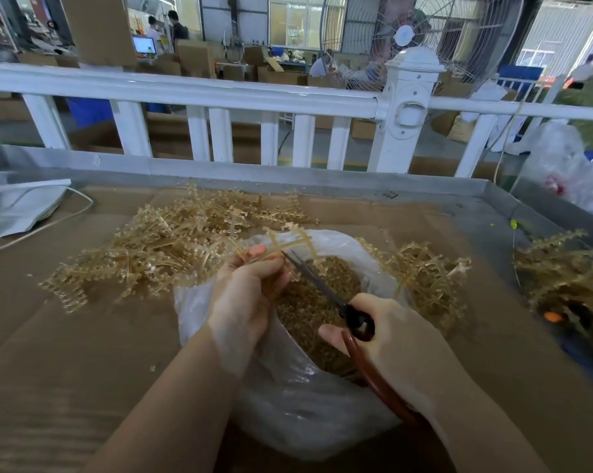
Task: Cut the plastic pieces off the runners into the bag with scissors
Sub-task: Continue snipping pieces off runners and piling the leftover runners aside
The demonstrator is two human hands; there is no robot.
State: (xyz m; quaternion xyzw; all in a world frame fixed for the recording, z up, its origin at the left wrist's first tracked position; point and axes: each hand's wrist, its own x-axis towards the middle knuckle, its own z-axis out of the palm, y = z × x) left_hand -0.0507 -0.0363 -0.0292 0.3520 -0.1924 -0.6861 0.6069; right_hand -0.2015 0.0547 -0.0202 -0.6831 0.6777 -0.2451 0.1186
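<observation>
Your left hand (pixel 250 285) pinched a tan plastic runner (pixel 290 242) between thumb and curled fingers, holding it just above the far rim of the clear plastic bag (pixel 288 404); your right hand (pixel 390 336) gripped the scissors (pixel 326 291) by the dark handle, fingers curled round it, thumb stretched left along the loop; blades pointed far-left toward the runner, tip touching or just beside it near your left fingertips, and whether the blades were parted you couldn't tell from the blur; the bag sat open at centre on the cardboard-covered surface (pixel 66 353), filled with small brown cut pieces (pixel 305 308); a big heap of uncut runners (pixel 172 247) lay left and far of the bag, touching its rim; a smaller tangle (pixel 428 278) sat just right of the bag; another pile (pixel 561 274) lay well apart at the right edge; a white railing (pixel 220 93) ran across the far side; a large fan (pixel 421 35) stood behind it.
</observation>
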